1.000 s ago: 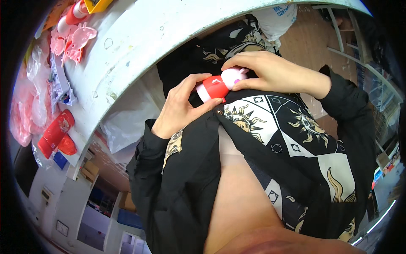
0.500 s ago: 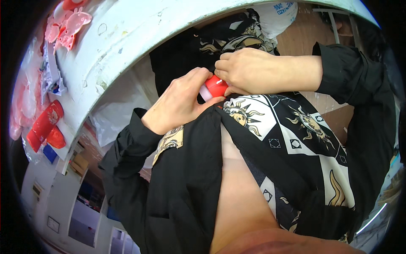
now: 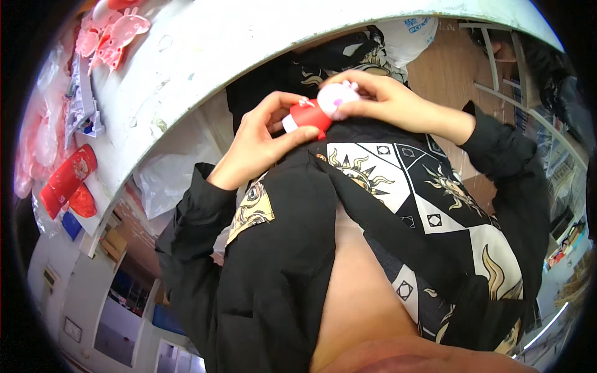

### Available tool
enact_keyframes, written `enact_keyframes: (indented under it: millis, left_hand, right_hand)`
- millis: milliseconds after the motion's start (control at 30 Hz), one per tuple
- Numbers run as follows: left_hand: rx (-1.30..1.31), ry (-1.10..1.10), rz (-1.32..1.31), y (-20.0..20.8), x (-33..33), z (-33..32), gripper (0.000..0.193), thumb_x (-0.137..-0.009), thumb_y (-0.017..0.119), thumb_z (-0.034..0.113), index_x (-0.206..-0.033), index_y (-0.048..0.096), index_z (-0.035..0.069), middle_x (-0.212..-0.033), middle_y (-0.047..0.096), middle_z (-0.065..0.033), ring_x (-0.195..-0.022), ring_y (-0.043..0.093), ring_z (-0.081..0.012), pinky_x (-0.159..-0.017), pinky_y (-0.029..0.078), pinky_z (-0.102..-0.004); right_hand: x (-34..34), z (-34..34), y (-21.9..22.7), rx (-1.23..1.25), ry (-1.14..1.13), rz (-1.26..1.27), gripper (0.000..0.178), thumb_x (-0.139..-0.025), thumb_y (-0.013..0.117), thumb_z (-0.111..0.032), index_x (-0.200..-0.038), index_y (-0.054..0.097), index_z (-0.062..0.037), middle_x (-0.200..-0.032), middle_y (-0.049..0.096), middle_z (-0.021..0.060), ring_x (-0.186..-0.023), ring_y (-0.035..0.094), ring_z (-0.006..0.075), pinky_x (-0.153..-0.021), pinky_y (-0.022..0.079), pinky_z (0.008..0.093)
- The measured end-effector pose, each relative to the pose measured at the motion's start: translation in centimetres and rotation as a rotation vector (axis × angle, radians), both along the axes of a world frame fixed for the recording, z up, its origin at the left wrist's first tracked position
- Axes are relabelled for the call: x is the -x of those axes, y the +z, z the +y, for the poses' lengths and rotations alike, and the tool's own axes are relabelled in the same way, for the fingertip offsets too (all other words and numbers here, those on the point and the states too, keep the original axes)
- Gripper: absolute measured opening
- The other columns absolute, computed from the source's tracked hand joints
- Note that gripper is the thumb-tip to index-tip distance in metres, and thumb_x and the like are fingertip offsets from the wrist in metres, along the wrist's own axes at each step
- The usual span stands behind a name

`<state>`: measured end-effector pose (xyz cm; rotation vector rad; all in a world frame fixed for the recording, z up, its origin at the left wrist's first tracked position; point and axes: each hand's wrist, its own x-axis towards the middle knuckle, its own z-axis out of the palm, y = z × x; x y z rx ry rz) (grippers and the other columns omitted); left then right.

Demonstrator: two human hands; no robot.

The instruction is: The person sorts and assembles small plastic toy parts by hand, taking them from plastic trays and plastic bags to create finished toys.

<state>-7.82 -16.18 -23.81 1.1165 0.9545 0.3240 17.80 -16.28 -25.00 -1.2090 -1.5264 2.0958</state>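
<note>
Above my lap, both hands hold a small toy figure (image 3: 312,118) with a red body and a pale pink head. My left hand (image 3: 264,130) grips the red body near its pale lower end, thumb on the near side and fingers on the far side. The pink head sits between the thumb and fingers of my right hand (image 3: 380,102). Small ear-like bumps stick out of the head beside the right fingers. The figure lies tilted, its head toward the upper right. Part of the head is hidden by my right fingers.
A curved white table (image 3: 205,56) runs along the far side, its edge just beyond my hands. Pink plastic parts (image 3: 115,37), a red printed packet (image 3: 69,180) and clear plastic bags (image 3: 46,130) lie on its left. A white bag (image 3: 407,40) is under the far edge.
My right hand has shifted from over the red body to the pink head, which now shows. The left hand has opened its grip slightly and more of the toy is visible.
</note>
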Motion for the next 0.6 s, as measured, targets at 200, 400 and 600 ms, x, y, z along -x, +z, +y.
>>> enact_keyframes:
  millis: [200,400,600]
  left_hand:
    - [0.222,0.172,-0.229,-3.8,-2.9,0.2,0.045,-0.088,0.069,0.017,-0.122,0.049,-0.004,-0.114,0.060,-0.0121,-0.104,0.059,-0.0144,-0.090,0.047,-0.0264]
    - [0.275,0.099,-0.208,-4.9,-5.3,1.6,0.046,-0.089,0.068,0.023,-0.123,0.050,-0.002,-0.110,0.062,-0.0093,-0.096,0.059,-0.0113,-0.081,0.048,-0.0233]
    - [0.070,0.033,-0.235,-5.1,-6.2,1.1,0.046,-0.084,0.073,0.016,-0.120,0.052,-0.003,-0.108,0.062,-0.0092,-0.097,0.061,-0.0134,-0.085,0.051,-0.0262]
  right_hand:
    - [1.6,-1.9,-4.1,0.318,-0.736,0.639,0.051,-0.096,0.055,-0.038,-0.130,0.046,-0.0014,-0.121,0.059,0.0124,-0.112,0.058,0.0182,-0.098,0.046,0.0315]
    - [1.8,-1.2,-5.4,0.260,-0.916,0.691,0.046,-0.099,0.047,-0.036,-0.128,0.044,-0.0004,-0.128,0.053,0.0204,-0.114,0.056,0.0284,-0.098,0.047,0.0402]
    - [2.2,-1.2,-5.9,0.149,-0.966,0.513,0.044,-0.097,0.053,-0.032,-0.125,0.050,0.0016,-0.120,0.059,0.0172,-0.109,0.059,0.0232,-0.095,0.047,0.0352]
